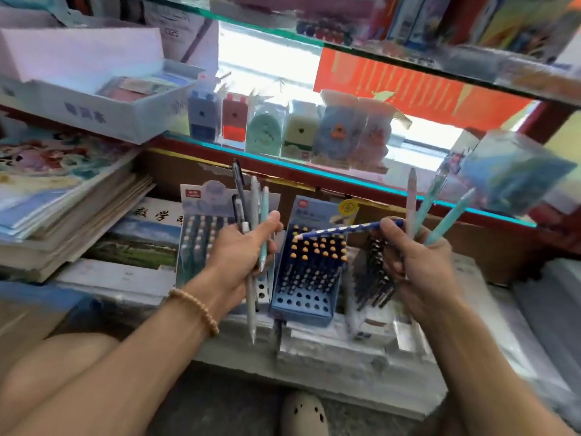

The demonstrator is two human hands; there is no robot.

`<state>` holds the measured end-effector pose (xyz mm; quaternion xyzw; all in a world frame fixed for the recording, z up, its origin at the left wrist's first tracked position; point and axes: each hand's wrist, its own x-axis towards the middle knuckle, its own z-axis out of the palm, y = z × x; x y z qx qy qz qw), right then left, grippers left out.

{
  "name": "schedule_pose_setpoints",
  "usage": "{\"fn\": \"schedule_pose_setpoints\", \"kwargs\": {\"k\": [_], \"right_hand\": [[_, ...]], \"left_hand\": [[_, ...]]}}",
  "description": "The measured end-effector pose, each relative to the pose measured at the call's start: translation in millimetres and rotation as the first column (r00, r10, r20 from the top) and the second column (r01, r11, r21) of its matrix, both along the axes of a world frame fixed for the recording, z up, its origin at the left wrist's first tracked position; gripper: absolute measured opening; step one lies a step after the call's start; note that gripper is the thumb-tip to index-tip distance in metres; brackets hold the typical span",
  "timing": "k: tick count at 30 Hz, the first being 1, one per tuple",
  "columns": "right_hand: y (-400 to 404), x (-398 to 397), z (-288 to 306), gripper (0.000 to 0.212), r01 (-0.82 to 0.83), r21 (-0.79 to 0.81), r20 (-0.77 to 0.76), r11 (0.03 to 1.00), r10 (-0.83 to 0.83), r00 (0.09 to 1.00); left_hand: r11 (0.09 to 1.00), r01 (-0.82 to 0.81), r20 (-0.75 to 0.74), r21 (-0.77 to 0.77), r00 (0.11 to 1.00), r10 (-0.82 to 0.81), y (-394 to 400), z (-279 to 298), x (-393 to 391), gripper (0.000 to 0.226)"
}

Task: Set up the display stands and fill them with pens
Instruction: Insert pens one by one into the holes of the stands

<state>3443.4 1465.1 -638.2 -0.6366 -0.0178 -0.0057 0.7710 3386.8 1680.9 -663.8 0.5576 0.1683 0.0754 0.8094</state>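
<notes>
Two blue display stands lean on a low ledge. The left stand [195, 243] holds white-tipped pens; the middle stand [309, 275] holds dark pens with orange caps, and its front holes show. My left hand [242, 250] grips a bundle of several pens [256, 215], black, grey and teal, in front of the left stand. My right hand [418, 262] holds three pastel pens [430, 209] upright and pinches a blue dotted pencil [339, 231] that points left over the middle stand. A bundle of dark pens [375, 278] lies to the right of that stand.
Stacked books [63, 196] sit at left. A glass shelf [314, 169] above the stands carries a row of pencil sharpeners [283, 130]. A white box [94, 102] stands at upper left. Wrapped packs [345, 350] form the ledge. My shoe [303, 413] is below.
</notes>
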Motion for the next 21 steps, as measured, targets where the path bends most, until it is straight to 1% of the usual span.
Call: {"fn": "schedule_pose_setpoints", "kwargs": {"k": [1, 3, 5, 8, 11, 14, 17, 19, 20, 21], "right_hand": [[-6.7, -0.6, -1.7, 0.014, 0.047, -0.125, 0.033, 0.991, -0.043, 0.998], [-14.3, -3.7, -8.6, 0.016, 0.111, -0.369, 0.108, 0.923, -0.075, 0.991], [-12.5, -8.1, -19.6, 0.011, 0.091, -0.474, 0.133, 0.876, -0.03, 0.991], [-5.0, -7.8, -38.9, 0.009, 0.103, -0.553, 0.141, 0.827, -0.029, 0.99], [0.7, -2.1, -51.3, 0.011, 0.119, -0.59, 0.156, 0.799, -0.032, 0.987], [3.7, -0.7, -57.9, 0.011, 0.107, -0.622, 0.156, 0.776, -0.011, 0.988], [6.2, 1.0, -64.1, 0.011, 0.099, -0.683, 0.171, 0.724, 0.026, 0.985], [9.4, 2.9, -68.0, 0.019, 0.095, -0.71, 0.17, 0.698, 0.039, 0.985], [11.7, 3.6, -69.6, 0.024, 0.085, -0.707, 0.158, 0.702, 0.04, 0.987], [13.7, 4.6, -71.0, 0.024, 0.067, -0.693, 0.134, 0.718, 0.037, 0.99]], "left_hand": [[1.0, 0.002, -0.012, 0.013, 1.0, -0.002, -1.3, -1.2, 0.3, 0.028], [0.999, 0.021, -0.021, 0.034, 1.0, -0.02, -3.8, -2.5, -2.4, 0.029], [0.998, 0.037, -0.026, 0.052, 0.999, -0.036, -4.9, -4.0, -5.9, 0.031], [0.997, 0.037, -0.031, 0.07, 0.999, -0.035, -4.8, -6.1, -9.0, 0.034], [0.994, 0.016, -0.037, 0.106, 0.999, -0.013, -3.2, -7.3, -11.0, 0.03], [0.992, 0.01, -0.042, 0.128, 0.999, -0.005, -2.3, -8.0, -13.1, 0.026], [0.992, 0.014, -0.034, 0.126, 0.999, -0.01, -1.9, -8.5, -14.8, 0.028], [0.992, 0.012, -0.029, 0.126, 1.0, -0.008, -1.5, -7.9, -15.7, 0.029], [0.992, 0.01, -0.028, 0.128, 1.0, -0.006, -1.2, -7.5, -15.9, 0.03], [0.991, 0.008, -0.027, 0.13, 1.0, -0.004, -0.9, -7.0, -15.8, 0.031]]}}
